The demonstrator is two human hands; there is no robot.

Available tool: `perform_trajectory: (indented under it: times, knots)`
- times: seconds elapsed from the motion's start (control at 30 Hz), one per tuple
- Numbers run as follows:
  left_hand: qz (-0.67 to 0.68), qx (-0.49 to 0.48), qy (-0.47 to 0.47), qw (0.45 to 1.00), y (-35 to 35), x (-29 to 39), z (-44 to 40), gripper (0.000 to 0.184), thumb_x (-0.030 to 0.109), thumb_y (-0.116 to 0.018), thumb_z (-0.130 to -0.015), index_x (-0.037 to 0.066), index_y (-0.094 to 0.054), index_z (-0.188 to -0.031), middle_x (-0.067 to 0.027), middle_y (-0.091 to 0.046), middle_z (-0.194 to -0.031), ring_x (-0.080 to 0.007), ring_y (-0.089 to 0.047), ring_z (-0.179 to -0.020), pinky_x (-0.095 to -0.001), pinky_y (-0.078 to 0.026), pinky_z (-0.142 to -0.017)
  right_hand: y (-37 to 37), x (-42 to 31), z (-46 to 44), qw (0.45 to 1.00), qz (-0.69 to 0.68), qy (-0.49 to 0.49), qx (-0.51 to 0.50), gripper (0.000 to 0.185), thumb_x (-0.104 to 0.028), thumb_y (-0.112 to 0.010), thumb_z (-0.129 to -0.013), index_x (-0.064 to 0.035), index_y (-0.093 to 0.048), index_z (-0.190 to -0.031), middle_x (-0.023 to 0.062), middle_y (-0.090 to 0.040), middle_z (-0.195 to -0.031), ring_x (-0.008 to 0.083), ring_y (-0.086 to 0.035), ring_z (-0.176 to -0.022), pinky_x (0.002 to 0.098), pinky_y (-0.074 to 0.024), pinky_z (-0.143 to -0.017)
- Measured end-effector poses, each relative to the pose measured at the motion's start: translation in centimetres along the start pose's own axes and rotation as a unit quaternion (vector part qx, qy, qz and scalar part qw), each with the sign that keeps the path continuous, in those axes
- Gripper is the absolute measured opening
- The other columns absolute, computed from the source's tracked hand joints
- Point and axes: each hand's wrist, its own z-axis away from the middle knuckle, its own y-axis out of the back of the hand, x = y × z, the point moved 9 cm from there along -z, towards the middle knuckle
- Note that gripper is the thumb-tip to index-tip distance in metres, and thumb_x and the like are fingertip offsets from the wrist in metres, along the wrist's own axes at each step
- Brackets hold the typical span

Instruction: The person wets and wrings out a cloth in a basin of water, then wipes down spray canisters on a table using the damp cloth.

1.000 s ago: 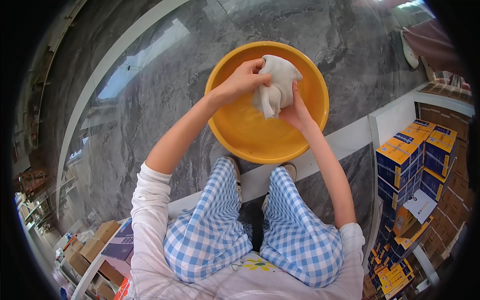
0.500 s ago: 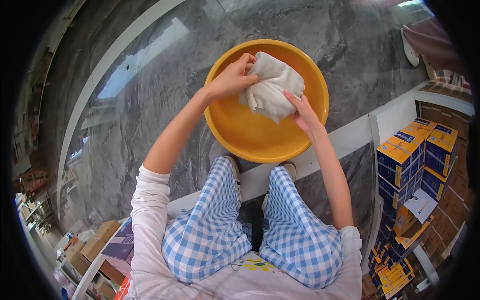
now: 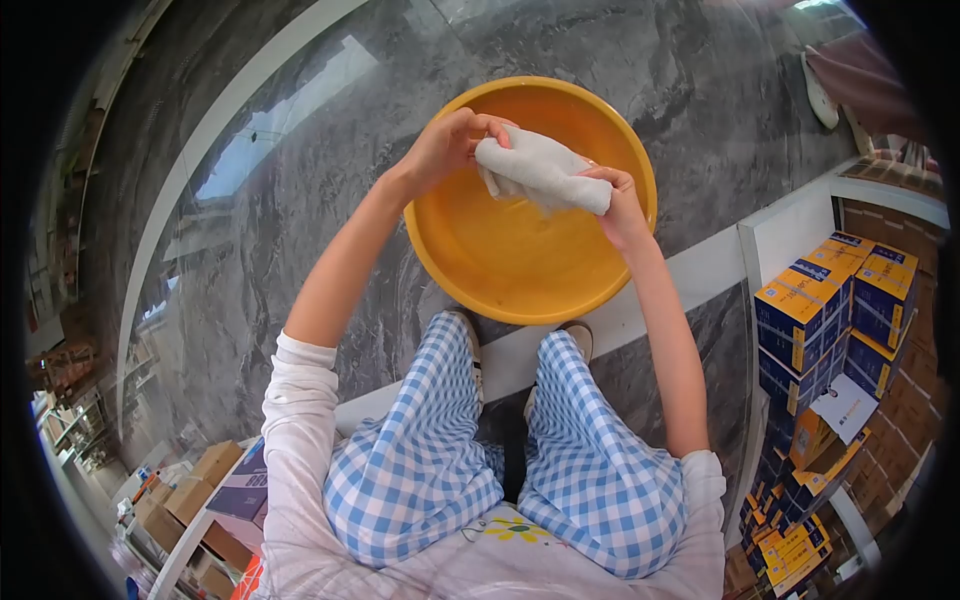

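A folded white cloth point(image 3: 545, 170) is stretched between my two hands, above a yellow plastic basin point(image 3: 510, 290) on the floor. My left hand point(image 3: 455, 145) pinches the cloth's left end between thumb and fingers. At the other end, my right hand point(image 3: 622, 205) is closed around the cloth, with the thumb along its upper edge. The cloth is bunched into a thick strip, and a loose part hangs beneath it. The bare inside bottom of the basin shows below the cloth.
Dark grey marbled floor point(image 3: 330, 190) surrounds the basin, with a pale strip crossing it. Yellow and blue boxes point(image 3: 805, 300) are stacked at the right. Cardboard boxes point(image 3: 185, 495) stand at lower left. Another person's shoe point(image 3: 820, 95) is at upper right.
The cloth, broad and crumpled earlier, is now gathered into a narrower strip. My left hand has shifted slightly left, and my right hand has moved up and turned around the cloth's end.
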Motion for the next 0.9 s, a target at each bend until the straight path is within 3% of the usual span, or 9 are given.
perform_trajectory:
  times: [0.07, 0.17, 0.27, 0.43, 0.53, 0.6, 0.7, 0.73, 0.9]
  knots:
    - [0.007, -0.051, 0.026, 0.998, -0.7, -1.2, 0.0, 0.02, 0.027, -0.059, -0.09, 0.009, -0.062, -0.097, -0.0056, -0.051, -0.127, -0.021, -0.049, -0.116, -0.0344, -0.039, -0.1, -0.2, 0.1, 0.1, 0.999, 0.006, -0.021, 0.033, 0.02, 0.01, -0.052, -0.078, 0.0002, -0.069, -0.081, 0.0122, -0.062, -0.116, 0.0214, -0.062, -0.099, 0.0311, -0.0522, -0.082]
    - [-0.239, 0.159, 0.081, 0.954, 0.0, -1.7, 1.1, 0.054, 0.041, -0.064, -0.085, 0.009, -0.05, -0.126, -0.0075, -0.053, -0.125, -0.021, -0.05, -0.117, -0.0325, -0.037, -0.102, 0.3, 0.5, 0.4, 0.998, 0.018, -0.03, 0.059, 0.026, 0.016, -0.047, -0.073, 0.0026, -0.069, -0.075, 0.0158, -0.06, -0.12, 0.0244, -0.062, -0.099, 0.0308, -0.0529, -0.082]
    - [-0.219, 0.038, 0.166, 0.961, 0.4, -4.9, 0.2, 0.064, 0.043, -0.067, -0.084, 0.009, -0.044, -0.133, -0.0087, -0.054, -0.123, -0.0199, -0.052, -0.115, -0.0333, -0.039, -0.1, 0.5, 0.6, 0.7, 0.998, 0.017, -0.022, 0.054, 0.028, 0.017, -0.045, -0.073, 0.0026, -0.07, -0.079, 0.0153, -0.06, -0.119, 0.0242, -0.062, -0.099, 0.0314, -0.0536, -0.082]
    - [-0.229, 0.054, 0.097, 0.967, -1.9, -1.8, 1.0, 0.06, 0.044, -0.066, -0.085, 0.008, -0.044, -0.128, -0.0069, -0.055, -0.115, -0.0172, -0.054, -0.108, -0.0312, -0.046, -0.09, 0.7, 1.7, 1.0, 0.991, -0.034, -0.065, 0.112, 0.033, 0.014, -0.041, -0.079, 0.0005, -0.068, -0.094, 0.0136, -0.059, -0.12, 0.0232, -0.06, -0.105, 0.0324, -0.053, -0.085]
    - [-0.242, 0.063, 0.047, 0.967, -2.4, -0.2, 0.7, 0.054, 0.04, -0.067, -0.085, 0.008, -0.046, -0.122, -0.0056, -0.055, -0.109, -0.0153, -0.054, -0.105, -0.0294, -0.048, -0.085, -0.1, 1.8, 1.4, 0.974, -0.154, -0.035, 0.162, 0.033, -0.001, -0.04, -0.089, -0.0036, -0.061, -0.114, 0.0125, -0.055, -0.125, 0.0247, -0.055, -0.114, 0.0376, -0.0499, -0.092]
    - [-0.24, 0.061, 0.016, 0.969, -2.7, 0.7, 0.4, 0.051, 0.037, -0.068, -0.085, 0.008, -0.046, -0.12, -0.0049, -0.055, -0.107, -0.0143, -0.053, -0.103, -0.0288, -0.049, -0.083, -0.2, 3.7, 1.1, 0.946, -0.287, -0.048, 0.142, 0.041, -0.024, -0.036, -0.095, -0.0071, -0.048, -0.131, 0.0128, -0.049, -0.133, 0.0276, -0.049, -0.122, 0.0429, -0.0447, -0.099]
    - [-0.262, 0.05, -0.013, 0.964, -3.1, 1.3, 0.4, 0.05, 0.029, -0.07, -0.083, 0.01, -0.045, -0.122, -0.0043, -0.054, -0.109, -0.0132, -0.053, -0.104, -0.0282, -0.047, -0.085, 0.9, 4.2, 1.4, 0.937, -0.26, -0.102, 0.208, 0.06, -0.05, -0.033, -0.095, -0.0077, -0.039, -0.138, 0.0139, -0.044, -0.137, 0.0304, -0.044, -0.127, 0.0485, -0.0402, -0.103]
    - [-0.288, 0.027, -0.049, 0.956, -3.6, 1.8, 0.5, 0.049, 0.025, -0.071, -0.083, 0.01, -0.044, -0.122, -0.0039, -0.054, -0.11, -0.0133, -0.053, -0.104, -0.0284, -0.046, -0.087, 0.8, 3.7, 1.3, 0.937, -0.261, -0.102, 0.208, 0.06, -0.05, -0.033, -0.095, -0.0077, -0.039, -0.138, 0.0139, -0.044, -0.137, 0.0304, -0.044, -0.127, 0.0485, -0.0402, -0.103]
    - [-0.298, -0.033, -0.093, 0.949, -5.4, 2.5, 1.0, 0.051, 0.014, -0.069, -0.083, 0.011, -0.043, -0.126, -0.0042, -0.054, -0.115, -0.0151, -0.053, -0.109, -0.0294, -0.043, -0.094, -4.2, 2.9, 1.7, 0.938, -0.271, -0.207, 0.064, 0.079, -0.068, -0.033, -0.09, -0.008, -0.035, -0.14, 0.0144, -0.042, -0.139, 0.0342, -0.046, -0.125, 0.0513, -0.0427, -0.1]
